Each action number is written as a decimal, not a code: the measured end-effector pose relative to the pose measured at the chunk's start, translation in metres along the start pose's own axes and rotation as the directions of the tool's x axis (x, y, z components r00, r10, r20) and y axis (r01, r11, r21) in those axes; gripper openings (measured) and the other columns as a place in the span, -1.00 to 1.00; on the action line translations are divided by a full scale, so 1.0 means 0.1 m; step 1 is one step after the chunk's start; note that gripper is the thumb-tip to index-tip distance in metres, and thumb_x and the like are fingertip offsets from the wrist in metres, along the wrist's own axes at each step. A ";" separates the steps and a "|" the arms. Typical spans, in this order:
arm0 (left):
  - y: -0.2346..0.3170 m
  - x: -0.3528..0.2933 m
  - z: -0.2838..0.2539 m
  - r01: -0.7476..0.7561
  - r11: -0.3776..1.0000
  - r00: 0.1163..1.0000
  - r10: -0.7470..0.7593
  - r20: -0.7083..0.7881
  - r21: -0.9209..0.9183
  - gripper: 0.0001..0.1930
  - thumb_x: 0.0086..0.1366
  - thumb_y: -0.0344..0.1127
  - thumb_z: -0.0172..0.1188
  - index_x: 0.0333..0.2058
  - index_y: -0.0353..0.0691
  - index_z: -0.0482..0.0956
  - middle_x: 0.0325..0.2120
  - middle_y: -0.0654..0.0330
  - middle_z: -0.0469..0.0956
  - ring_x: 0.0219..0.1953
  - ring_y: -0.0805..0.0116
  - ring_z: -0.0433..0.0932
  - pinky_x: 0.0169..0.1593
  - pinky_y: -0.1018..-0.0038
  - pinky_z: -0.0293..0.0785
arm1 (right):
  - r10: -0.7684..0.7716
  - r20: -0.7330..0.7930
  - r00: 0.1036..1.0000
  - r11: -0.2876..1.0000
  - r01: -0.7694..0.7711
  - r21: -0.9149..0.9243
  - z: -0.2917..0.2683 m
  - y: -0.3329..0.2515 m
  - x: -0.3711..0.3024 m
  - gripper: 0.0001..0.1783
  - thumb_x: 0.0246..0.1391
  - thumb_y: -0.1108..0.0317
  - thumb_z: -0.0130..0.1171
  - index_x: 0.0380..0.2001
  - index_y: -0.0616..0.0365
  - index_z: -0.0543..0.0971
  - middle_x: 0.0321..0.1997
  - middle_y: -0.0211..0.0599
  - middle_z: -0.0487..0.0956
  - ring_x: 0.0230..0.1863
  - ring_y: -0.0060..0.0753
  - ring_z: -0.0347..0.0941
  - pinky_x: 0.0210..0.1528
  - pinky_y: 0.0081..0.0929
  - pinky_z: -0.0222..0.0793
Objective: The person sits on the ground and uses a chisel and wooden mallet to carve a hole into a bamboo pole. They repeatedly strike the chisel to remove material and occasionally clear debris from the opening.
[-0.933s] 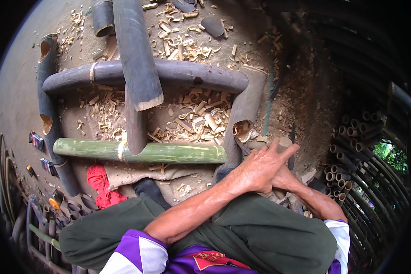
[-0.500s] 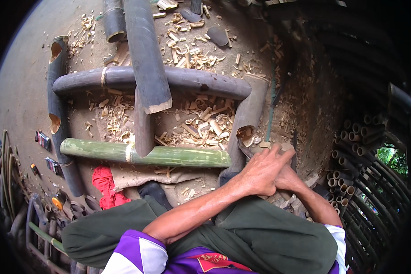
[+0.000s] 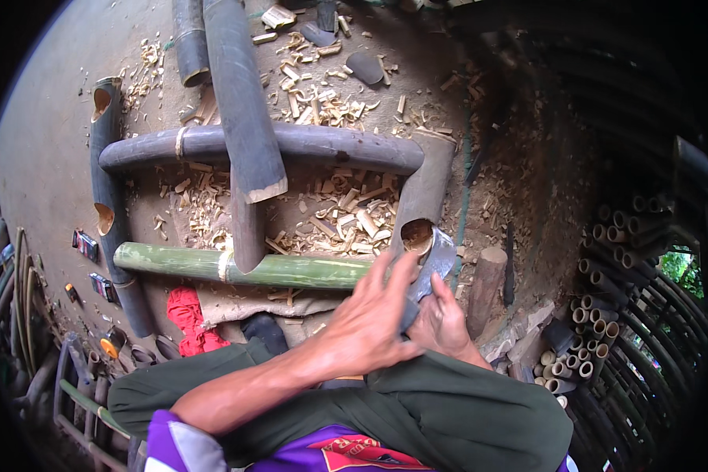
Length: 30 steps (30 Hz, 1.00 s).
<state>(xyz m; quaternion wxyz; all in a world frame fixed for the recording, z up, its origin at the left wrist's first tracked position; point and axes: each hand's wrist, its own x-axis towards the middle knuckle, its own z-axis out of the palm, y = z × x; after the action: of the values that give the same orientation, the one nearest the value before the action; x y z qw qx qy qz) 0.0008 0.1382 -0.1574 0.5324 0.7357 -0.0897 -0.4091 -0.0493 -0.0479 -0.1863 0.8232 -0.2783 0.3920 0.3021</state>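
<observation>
My right hand is closed around a broad grey blade that looks like metal. The blade points up and away, beside the notched opening of an upright bamboo post. My left hand is slightly blurred, with its fingers stretched apart over the right end of a green bamboo rail and close to the blade. A dark curved bamboo rail runs across farther off, and its right end meets the post. Part of the blade's lower end is hidden behind my left hand.
A thick wood block stands right of my right hand. A large bamboo pole crosses over the frame. Pale shavings litter the ground. At left are a notched bamboo post and a red cloth; cut bamboo tubes are stacked at right.
My hands, clasped together earlier at the right of the post, have come apart. The left has moved left with fingers spread; the grey blade now shows clearly in the right.
</observation>
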 end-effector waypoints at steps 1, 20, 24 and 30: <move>-0.08 -0.16 -0.03 0.147 0.984 0.981 -0.131 0.140 -0.104 0.00 0.08 -0.31 0.40 0.45 -0.29 0.04 0.32 -0.31 0.27 0.38 -0.27 0.35 0.36 -0.01 0.36 | -0.043 0.089 0.995 0.999 0.045 -0.015 -0.20 0.09 -0.02 -0.49 0.55 -0.02 -0.17 0.30 0.11 0.38 0.29 -0.12 0.50 0.30 -0.32 0.42 0.31 -0.22 0.39; 0.61 -0.01 -0.34 0.149 0.733 0.910 -0.364 0.198 0.663 -0.65 0.12 -0.41 0.28 -0.24 -0.49 0.33 -0.55 -0.23 0.59 -0.40 -0.20 0.70 -0.30 0.02 0.59 | 0.201 0.107 0.974 0.971 -0.213 0.110 -0.33 -0.10 0.27 -0.55 0.54 0.13 -0.08 -0.01 0.38 0.56 -0.20 -0.05 0.69 -0.25 -0.22 0.70 -0.26 -0.26 0.71; 0.44 -0.09 -0.07 0.266 0.840 0.912 -0.378 0.158 0.473 -0.60 0.16 -0.37 0.29 -0.21 -0.51 0.28 -0.58 -0.29 0.57 -0.36 -0.34 0.67 -0.24 -0.07 0.59 | 0.258 0.044 0.965 0.964 -0.253 -0.083 -0.46 -0.25 0.29 -0.54 0.49 0.13 -0.02 -0.09 0.41 0.59 -0.29 0.00 0.69 -0.42 -0.20 0.68 -0.38 -0.29 0.69; 0.32 -0.09 0.66 0.529 0.838 0.838 -0.541 0.073 0.132 -0.43 0.22 -0.29 0.30 -0.03 -0.60 0.21 -0.48 -0.39 0.60 -0.33 -0.44 0.67 -0.16 -0.11 0.61 | 0.261 -0.137 0.956 0.853 -0.295 -0.431 -0.50 -0.54 0.36 -0.52 0.38 0.08 0.06 -0.35 0.33 0.66 -0.54 -0.15 0.64 -0.71 -0.38 0.50 -0.65 -0.47 0.49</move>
<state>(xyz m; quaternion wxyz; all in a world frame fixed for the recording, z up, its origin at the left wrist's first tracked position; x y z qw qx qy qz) -0.0412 0.0833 -0.1319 0.3514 0.7356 0.0693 -0.5750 -0.0164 -0.1080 -0.2303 0.6697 -0.4113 0.3782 0.4892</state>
